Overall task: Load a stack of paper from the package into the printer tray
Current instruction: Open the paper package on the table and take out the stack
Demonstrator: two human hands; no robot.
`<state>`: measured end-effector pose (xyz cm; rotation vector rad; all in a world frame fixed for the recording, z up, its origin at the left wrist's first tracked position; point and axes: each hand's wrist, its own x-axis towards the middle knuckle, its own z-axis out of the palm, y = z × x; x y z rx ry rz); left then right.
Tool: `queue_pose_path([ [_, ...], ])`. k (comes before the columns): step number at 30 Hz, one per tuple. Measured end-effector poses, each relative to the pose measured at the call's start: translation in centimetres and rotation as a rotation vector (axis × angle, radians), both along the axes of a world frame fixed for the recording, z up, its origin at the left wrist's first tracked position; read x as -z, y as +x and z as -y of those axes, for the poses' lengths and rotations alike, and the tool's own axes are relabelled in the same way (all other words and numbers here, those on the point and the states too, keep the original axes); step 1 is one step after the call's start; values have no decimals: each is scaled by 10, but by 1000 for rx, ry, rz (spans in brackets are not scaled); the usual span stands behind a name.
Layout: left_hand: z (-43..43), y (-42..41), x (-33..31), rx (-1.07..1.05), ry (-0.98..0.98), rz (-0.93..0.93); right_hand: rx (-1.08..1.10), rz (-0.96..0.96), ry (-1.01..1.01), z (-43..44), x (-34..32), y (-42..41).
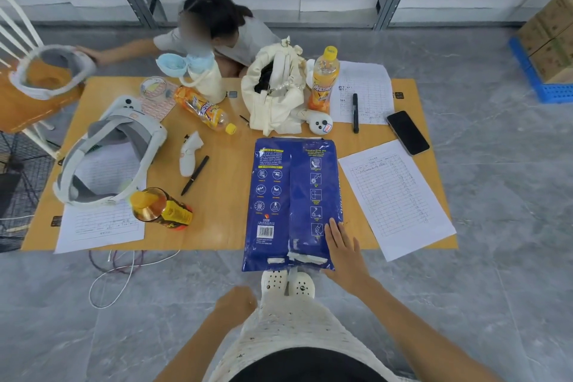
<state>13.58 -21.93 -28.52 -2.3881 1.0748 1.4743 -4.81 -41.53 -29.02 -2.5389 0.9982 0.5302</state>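
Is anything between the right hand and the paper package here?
No. The right hand already lies flat on the near right corner of the blue paper package, with nothing between them. The left hand hangs clear. No printer tray is in view.

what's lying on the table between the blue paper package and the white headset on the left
In the head view, between the blue paper package and the white headset lie a white controller, a black pen and a tipped orange drink bottle.

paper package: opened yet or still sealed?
Cannot tell. The blue paper package lies flat; torn white tape shows at its near end, beside the right hand.
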Motion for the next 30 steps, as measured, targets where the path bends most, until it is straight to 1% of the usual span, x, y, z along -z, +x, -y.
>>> queue_pose_path([
  [2, -6, 11, -5, -158, -77, 81, 16, 61, 27, 3, -2, -2],
  [3, -7, 18, -9, -232, -160, 152, 63, 94, 49, 3, -3, -4],
  [5, -4, 29, -16, -347, -410, 232, 257, 236, 64, 2, -3, -8],
  [6, 0, 33, -19, -351, -527, 249, 395, 318, 73, 1, -6, -9],
  [7, 5, 37, -20, -322, -610, 250, 516, 392, 81, 1, -6, -10],
  [9, 18, 41, -15, -213, -672, 217, 696, 476, 93, 1, -8, -11],
  [11, 31, 39, -9, -56, -630, 193, 870, 496, 112, 5, -13, -11],
  [12, 36, 34, -7, 41, -580, 214, 949, 482, 100, 7, -16, -11],
  [14, 44, 21, 2, 234, -482, 294, 1016, 392, 23, 13, -19, -13],
  [16, 49, 7, 8, 288, -389, 323, 955, 252, -23, 18, -20, -14],
  [18, 54, -2, 9, 253, -343, 357, 817, 171, -36, 20, -21, -14],
  [20, 59, -3, 4, 205, -376, 388, 731, 172, -46, 19, -23, -8],
  [22, 62, 1, 1, 142, -472, 411, 673, 202, -51, 18, -24, -2],
  [25, 63, 14, -4, 54, -562, 378, 563, 252, 22, 12, -26, 6],
  [26, 62, 18, -4, 81, -555, 396, 512, 253, 36, 10, -25, 7],
  [27, 61, 19, -3, 149, -502, 406, 472, 249, 43, 7, -25, 8],
  [28, 61, 19, -3, 234, -404, 415, 449, 248, 48, 5, -24, 10],
  [30, 61, 13, -1, 319, -296, 433, 438, 243, 78, 2, -24, 13],
])
